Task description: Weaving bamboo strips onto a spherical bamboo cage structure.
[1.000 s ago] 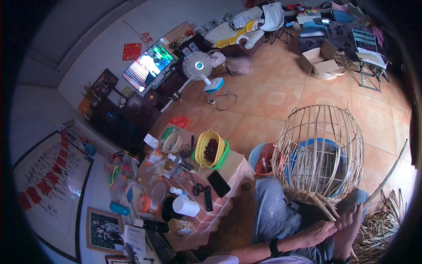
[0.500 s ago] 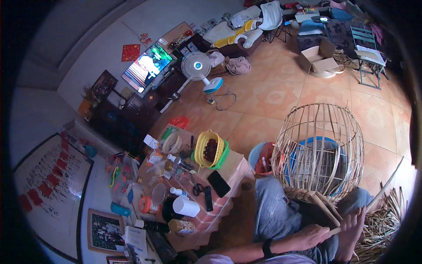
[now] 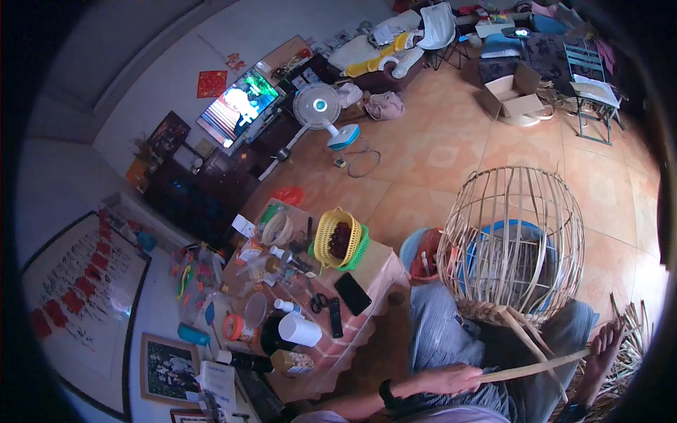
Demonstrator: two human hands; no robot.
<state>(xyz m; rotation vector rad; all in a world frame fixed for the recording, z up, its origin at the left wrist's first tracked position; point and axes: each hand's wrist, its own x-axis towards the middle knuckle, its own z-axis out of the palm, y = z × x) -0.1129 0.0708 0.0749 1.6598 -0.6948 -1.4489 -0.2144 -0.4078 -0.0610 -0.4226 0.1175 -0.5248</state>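
While the left hand (image 3: 458, 379) closes around one end of a pale strip (image 3: 537, 367), the basket (image 3: 541, 261) stands just beyond the lap (image 3: 511, 403). Stretched across that lap, the strip looks light, thin and springy, probably liable to split if kinked; gripping near both ends seems best. The right hand (image 3: 605, 344) curls around its other end, beside loose straw (image 3: 639, 345).

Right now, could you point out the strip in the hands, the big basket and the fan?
Strip (image 3: 534, 369), head view: middle of its length.
Big basket (image 3: 482, 311), head view: its woven band.
Fan (image 3: 319, 106), head view: centre of its round cage.
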